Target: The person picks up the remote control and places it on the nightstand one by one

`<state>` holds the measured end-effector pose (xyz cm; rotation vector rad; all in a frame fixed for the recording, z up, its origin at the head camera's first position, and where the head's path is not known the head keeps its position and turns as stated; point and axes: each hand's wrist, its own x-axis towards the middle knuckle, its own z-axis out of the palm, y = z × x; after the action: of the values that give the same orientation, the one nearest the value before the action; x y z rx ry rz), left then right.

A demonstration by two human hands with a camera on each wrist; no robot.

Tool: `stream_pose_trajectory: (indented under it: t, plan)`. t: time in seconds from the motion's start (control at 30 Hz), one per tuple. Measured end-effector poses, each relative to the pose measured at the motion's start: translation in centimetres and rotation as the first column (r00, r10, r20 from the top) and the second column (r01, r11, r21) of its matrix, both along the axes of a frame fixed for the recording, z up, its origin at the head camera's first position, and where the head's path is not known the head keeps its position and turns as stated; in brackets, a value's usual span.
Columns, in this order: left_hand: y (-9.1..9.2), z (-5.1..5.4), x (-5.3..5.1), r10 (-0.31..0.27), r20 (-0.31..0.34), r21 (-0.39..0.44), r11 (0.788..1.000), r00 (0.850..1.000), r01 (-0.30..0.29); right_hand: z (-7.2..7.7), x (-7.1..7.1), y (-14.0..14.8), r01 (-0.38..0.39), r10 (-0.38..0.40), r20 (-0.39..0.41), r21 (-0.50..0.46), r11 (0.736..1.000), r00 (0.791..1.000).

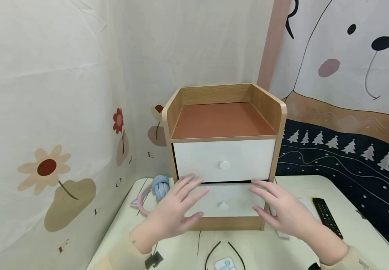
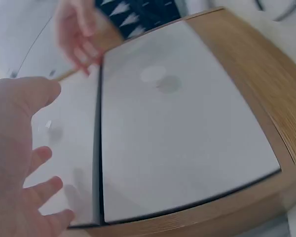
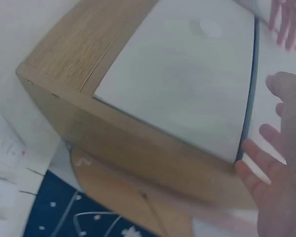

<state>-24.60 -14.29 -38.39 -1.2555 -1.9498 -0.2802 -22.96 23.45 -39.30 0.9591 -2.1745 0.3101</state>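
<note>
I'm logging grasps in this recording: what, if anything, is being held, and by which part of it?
Nothing is held. The left hand and right hand are both spread near the lower drawer; whether either touches it is unclear.

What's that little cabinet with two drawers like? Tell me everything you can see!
The cabinet stands upright on a pale tabletop. Its frame looks like light wood. An open reddish-brown shelf on top has raised back and sides. Below are a white upper drawer and a white lower drawer, each with a round white knob. Both look shut or nearly so, with a dark gap between them. The person's left grip and right grip are at its front; whether they touch it is unclear.
</note>
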Motion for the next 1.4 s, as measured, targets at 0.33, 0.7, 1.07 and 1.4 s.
stream_pose_trajectory:
  t: [0.33, 0.7, 1.07, 1.4]
  plan:
    - [-0.1, -1.3, -2.0, 0.023, -0.115, 0.428, 0.903, 0.993, 0.028, -3.9, -0.2, 5.2, 0.289, -0.299, 0.017, -0.311, 0.905, 0.954]
    - [0.9, -2.7, -3.5, 0.054, 0.033, 0.651, 0.756, 0.998, -0.063, -10.4, 1.4, 11.0, 0.748, -0.527, 0.556, -0.307, 0.589, 0.643]
    - [1.6, -2.6, -4.0, 0.129, 0.071, 0.714, 0.686, 0.989, -0.141, -13.8, 2.0, 14.2, 0.933, -0.526, 0.802, -0.103, 0.345, 0.283]
    - [1.3, -2.7, -4.5, 0.131, 0.104, 0.737, 0.655, 0.986, -0.164, -15.2, 1.5, 15.5, 0.929, -0.558, 0.807, 0.033, 0.368, 0.192]
